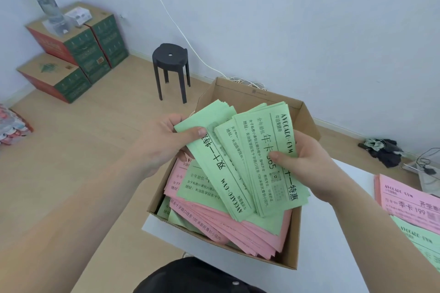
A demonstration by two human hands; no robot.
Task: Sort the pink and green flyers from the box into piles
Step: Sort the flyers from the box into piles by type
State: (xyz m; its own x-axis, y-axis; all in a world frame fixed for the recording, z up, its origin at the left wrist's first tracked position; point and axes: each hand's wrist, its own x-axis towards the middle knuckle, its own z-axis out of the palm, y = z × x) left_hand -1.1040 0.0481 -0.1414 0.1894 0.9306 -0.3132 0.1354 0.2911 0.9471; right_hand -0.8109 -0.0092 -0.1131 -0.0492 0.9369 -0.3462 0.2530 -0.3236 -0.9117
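Held a fanned batch of green flyers (247,159) above the box (291,240); left hand (164,143) in closed grip on one sheaf, right hand (307,159) in closed grip on the other; judged partly complete: pink pile (409,200) and green pile (419,240) already started on the white surface (333,233) at right; left many mixed pink flyers (240,226) and green ones unsorted in box.

The mouth of the box (291,254) is largely blocked from above by the fanned green flyers (240,162), gripped by the left hand (166,143) and right hand (307,162). Bare white table (333,233) is left open between box and pink pile (409,200); beneath it, probably a green pile (423,242), half cropped.
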